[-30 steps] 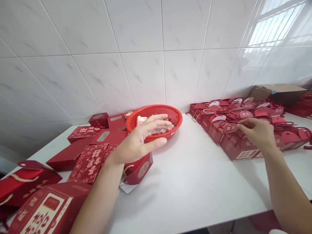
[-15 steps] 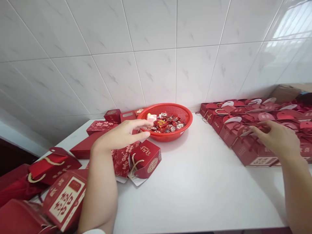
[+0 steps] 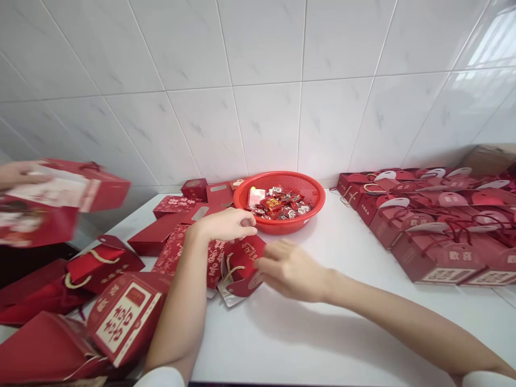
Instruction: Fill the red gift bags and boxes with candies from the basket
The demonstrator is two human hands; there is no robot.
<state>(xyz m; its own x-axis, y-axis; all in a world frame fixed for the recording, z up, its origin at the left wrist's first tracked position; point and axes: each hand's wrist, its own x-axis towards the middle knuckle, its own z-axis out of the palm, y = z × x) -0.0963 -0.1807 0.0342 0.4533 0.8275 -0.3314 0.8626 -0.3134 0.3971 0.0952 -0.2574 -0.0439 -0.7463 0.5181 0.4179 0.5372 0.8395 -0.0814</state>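
My left hand (image 3: pixel 231 224) hovers just above a red box with a twisted cord handle (image 3: pixel 245 258), its fingers curled, and nothing shows in them. Beside that box's right side is my right hand (image 3: pixel 288 269), fingers bent and slightly blurred; whether it touches the box or holds anything is unclear. Behind both hands, a red plastic basket (image 3: pixel 318 201) contains wrapped candies and a small pink-and-white packet (image 3: pixel 256 197). Patterned red boxes (image 3: pixel 171 250) lie partly behind my left forearm.
Rows of red handled boxes (image 3: pixel 439 252) fill the right side of the white table (image 3: pixel 322 344). More red boxes and bags (image 3: pixel 121 322) crowd the left. At far left, another person's hand (image 3: pixel 18 174) holds red-and-white boxes (image 3: pixel 100 188). A tiled wall stands behind.
My right hand has moved left from the rows of boxes to the corded box. My left hand's fingers have curled in. Another person's hand with boxes has appeared at the left.
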